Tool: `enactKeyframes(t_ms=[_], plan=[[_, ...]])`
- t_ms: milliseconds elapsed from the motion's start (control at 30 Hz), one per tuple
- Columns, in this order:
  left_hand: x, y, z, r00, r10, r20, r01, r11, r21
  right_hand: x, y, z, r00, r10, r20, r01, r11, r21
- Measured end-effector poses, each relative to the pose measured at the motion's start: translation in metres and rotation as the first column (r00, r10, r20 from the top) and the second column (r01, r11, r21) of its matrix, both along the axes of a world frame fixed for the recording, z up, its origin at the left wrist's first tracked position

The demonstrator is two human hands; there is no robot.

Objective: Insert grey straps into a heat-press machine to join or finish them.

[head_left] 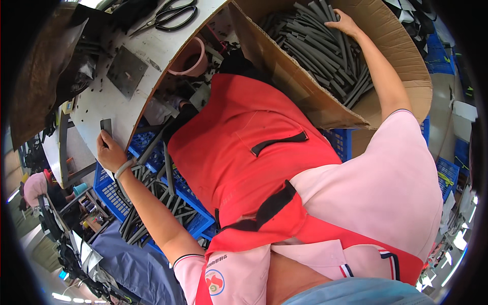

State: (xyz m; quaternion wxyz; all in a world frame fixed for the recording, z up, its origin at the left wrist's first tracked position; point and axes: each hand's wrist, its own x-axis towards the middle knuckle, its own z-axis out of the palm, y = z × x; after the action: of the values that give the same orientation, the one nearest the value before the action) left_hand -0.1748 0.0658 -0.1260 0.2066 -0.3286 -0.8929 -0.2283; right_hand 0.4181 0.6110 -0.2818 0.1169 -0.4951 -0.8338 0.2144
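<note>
My left hand [109, 152] is at the edge of the white table on the left, its fingers closed on a short dark grey strip [105, 125] that sticks up past the fingertips. Far to the right, my right hand [346, 24] reaches into a large cardboard box [401, 51]. Its thumb and fingers are apart, touching the top of a heap of long grey foam-like strips [315, 48]. Whether any strip is gripped there I cannot make out.
Black-handled scissors [175, 15] and a dark square plate [127, 72] lie on the white table [96, 104]. A pink bucket [189, 58] stands between table and box. Below my left forearm, a blue crate [109, 195] holds more grey strips. Another person [38, 188] is at the far left.
</note>
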Motion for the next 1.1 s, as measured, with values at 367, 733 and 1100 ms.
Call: enactKeyframes(t_ms=[367, 733, 1100], plan=[[-0.017, 0.001, -0.007, 0.992, 0.109, 0.063, -0.110, 0.994, 0.001, -0.060, -0.036, -0.016, 0.974, 0.171, -0.146, -0.207, 0.935, -0.289], [-0.007, 0.010, 0.006, 0.996, 0.086, -0.033, -0.090, 0.981, -0.171, -0.235, -0.173, 0.147, 0.641, 0.654, -0.402, -0.710, 0.704, 0.014], [0.164, -0.017, -0.053, 0.787, -0.385, 0.482, -0.025, 0.762, 0.648, -0.360, -0.474, 0.032, 0.546, 0.419, -0.726, -0.801, 0.006, -0.599]])
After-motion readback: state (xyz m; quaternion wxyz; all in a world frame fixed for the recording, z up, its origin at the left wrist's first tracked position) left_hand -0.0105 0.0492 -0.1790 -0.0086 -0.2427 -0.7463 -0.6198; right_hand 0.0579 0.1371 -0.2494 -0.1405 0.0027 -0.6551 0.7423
